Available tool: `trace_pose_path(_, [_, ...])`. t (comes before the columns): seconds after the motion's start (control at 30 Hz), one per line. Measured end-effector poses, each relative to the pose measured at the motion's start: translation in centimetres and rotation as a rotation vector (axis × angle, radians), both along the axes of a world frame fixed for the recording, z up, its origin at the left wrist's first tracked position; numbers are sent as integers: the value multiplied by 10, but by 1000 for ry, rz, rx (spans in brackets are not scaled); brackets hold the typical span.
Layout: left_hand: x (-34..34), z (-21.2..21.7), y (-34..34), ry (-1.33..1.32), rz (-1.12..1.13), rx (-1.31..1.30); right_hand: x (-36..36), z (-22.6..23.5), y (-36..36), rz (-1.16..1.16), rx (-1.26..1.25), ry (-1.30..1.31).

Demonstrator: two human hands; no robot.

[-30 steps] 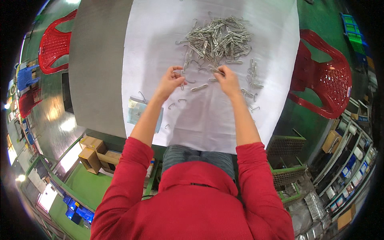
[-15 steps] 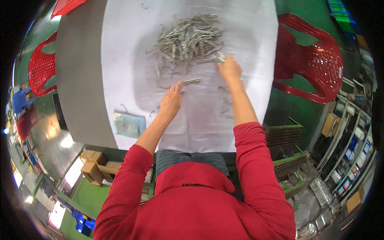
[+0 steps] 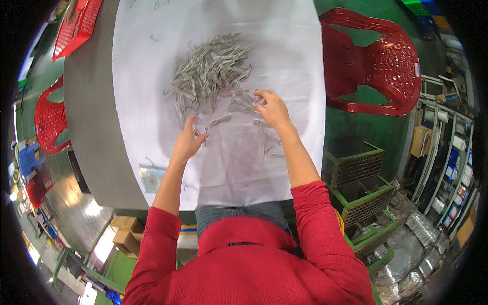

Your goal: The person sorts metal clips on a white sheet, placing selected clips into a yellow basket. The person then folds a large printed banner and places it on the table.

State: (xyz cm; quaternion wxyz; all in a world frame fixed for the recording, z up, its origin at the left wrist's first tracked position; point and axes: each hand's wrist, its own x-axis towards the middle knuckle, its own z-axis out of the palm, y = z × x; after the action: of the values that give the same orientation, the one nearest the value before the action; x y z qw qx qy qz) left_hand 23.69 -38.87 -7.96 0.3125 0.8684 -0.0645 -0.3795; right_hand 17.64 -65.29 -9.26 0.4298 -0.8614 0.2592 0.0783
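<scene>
A loose heap of thin grey metal hooks lies on the white-covered table. My left hand hovers at the near-left side of the heap, thumb and forefinger apart, beside a small hook. A single straight grey piece lies between my hands. At the heap's right edge, my right hand has its fingers and thumb closed about the end of a thin metal hook; the fingers partly cover it. Several separate pieces lie below my right wrist.
A flat bluish packet lies near the table's left front, beside my left forearm. Red plastic chairs stand at the right and left. A red crate sits at the far left. Green metal racks stand right of my arm.
The view has shifted, so the table and heap sit further left. My left hand has left the straight piece and opened. My right hand has come back nearer, to pieces at the heap's right edge.
</scene>
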Motion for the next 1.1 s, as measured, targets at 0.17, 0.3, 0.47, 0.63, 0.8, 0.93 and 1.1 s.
trace_pose_path(0.17, [-2, -17, 6, 316, -9, -289, -14, -17, -110, -256, -79, -281])
trace_pose_path(0.3, [-14, 3, -13, 510, 237, -297, -27, -35, -243, -492, 7, -186])
trace_pose_path(0.47, [-29, -7, -55, 385, 171, -75, -65, -126, -404, -315, -530, 169])
trace_pose_path(0.63, [-49, -12, -101, 154, 241, -156, -40, -177, -474, -174, -756, 404])
trace_pose_path(0.8, [-43, -26, -130, 130, 324, -216, -45, -246, -553, -240, -743, 461])
trace_pose_path(0.93, [-37, -20, -145, 137, 365, -170, 3, -222, -537, 89, -809, 710])
trace_pose_path(1.1, [-33, -21, -161, 223, 264, -178, -7, -239, -549, 152, -833, 777])
